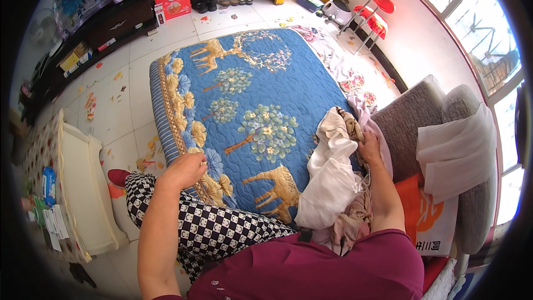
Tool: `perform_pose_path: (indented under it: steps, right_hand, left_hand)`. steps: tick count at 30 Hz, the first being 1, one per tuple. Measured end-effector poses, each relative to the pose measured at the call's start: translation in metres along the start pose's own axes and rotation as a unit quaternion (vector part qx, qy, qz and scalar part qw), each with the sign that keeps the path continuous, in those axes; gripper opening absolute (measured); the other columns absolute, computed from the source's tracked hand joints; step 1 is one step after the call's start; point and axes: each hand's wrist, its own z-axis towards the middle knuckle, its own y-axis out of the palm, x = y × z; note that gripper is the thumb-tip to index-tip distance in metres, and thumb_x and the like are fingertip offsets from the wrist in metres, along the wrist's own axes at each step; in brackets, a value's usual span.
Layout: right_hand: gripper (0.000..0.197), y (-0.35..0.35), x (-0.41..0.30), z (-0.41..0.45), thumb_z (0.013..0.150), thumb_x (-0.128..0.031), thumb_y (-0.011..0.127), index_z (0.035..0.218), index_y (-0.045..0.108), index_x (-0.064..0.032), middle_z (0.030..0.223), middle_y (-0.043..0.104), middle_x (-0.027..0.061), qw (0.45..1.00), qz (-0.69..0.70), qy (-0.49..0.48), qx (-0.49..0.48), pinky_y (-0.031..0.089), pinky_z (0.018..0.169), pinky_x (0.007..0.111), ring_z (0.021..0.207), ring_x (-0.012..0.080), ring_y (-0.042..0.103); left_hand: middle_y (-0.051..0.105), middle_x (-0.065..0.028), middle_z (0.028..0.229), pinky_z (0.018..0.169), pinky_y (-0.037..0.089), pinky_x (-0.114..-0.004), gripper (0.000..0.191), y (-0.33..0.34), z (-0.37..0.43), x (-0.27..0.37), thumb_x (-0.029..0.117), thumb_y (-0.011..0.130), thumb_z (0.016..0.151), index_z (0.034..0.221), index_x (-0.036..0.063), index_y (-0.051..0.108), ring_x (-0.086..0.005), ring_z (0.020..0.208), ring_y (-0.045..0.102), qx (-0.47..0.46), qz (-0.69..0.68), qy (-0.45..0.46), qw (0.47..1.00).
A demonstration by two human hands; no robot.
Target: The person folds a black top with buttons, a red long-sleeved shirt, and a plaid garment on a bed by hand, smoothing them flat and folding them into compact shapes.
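A blue quilted cover (300, 91) with a deer and tree pattern lies over a low, wide surface before me. At its near left border is my left hand (189, 171), its fingers curled; whether they pinch anything is hidden. My right hand (369, 148) grips the right side of a heap of clothes on the quilt's near right corner. White cloth (331, 183) makes up most of that heap. A brown patterned cloth (350, 124) and a pale pink cloth (364, 110) lie close to my right fingers. More beige-pink fabric (352, 225) trails down towards my lap.
A grey sofa (406, 121) borders the right side, with a white cloth (458, 150) draped over it and a printed bag (437, 225). A cream table (83, 191) stands left. Wrappers (90, 106) litter the tiled floor. A red folding chair (370, 21) stands far right.
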Motion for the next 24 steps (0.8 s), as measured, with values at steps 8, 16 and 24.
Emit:
perform_pose_path:
  steps: [8, 16, 24]
  right_hand:
    - [0.023, -0.01, 0.047, 0.044, 0.084, -0.012, 0.053, 0.101, 0.063, 0.0002, 0.075, 0.065, 0.0139, 0.983, 0.121, 0.135, 0.017, 0.05, 0.069, 0.039, 0.074, 0.0284, 0.064]
    - [0.028, -0.11, -0.034, 0.139, 0.098, -0.026, 0.048, 0.091, 0.06, -0.0017, 0.069, 0.061, 0.0042, 0.894, 0.406, 0.168, 0.088, 0.046, 0.043, 0.023, 0.049, 0.0107, 0.057]
    - [0.027, -0.216, -0.152, 0.219, 0.097, -0.023, 0.05, 0.105, 0.06, 0.0, 0.097, 0.064, 0.0075, 0.783, 0.557, -0.058, 0.272, 0.054, 0.072, 0.026, 0.08, 0.0125, 0.063]
  left_hand:
    - [0.065, -0.0201, 0.097, 0.083, 0.048, -0.042, 0.028, -0.005, 0.006, 0.012, 0.02, 0.052, 0.088, 0.104, -0.0009, 0.061, -0.0357, 0.093, 0.062, -0.019, 0.013, -0.012, 1.0]
    - [0.065, -0.0193, 0.1, 0.085, 0.048, -0.04, 0.028, -0.006, 0.007, 0.014, 0.02, 0.053, 0.088, 0.104, -0.0011, 0.061, -0.0344, 0.096, 0.061, -0.042, 0.001, -0.036, 0.999]
    - [0.065, -0.0191, 0.099, 0.085, 0.048, -0.04, 0.028, -0.001, 0.014, 0.002, 0.021, 0.054, 0.087, 0.105, -0.0003, 0.061, -0.0342, 0.096, 0.062, -0.032, -0.001, -0.045, 0.998]
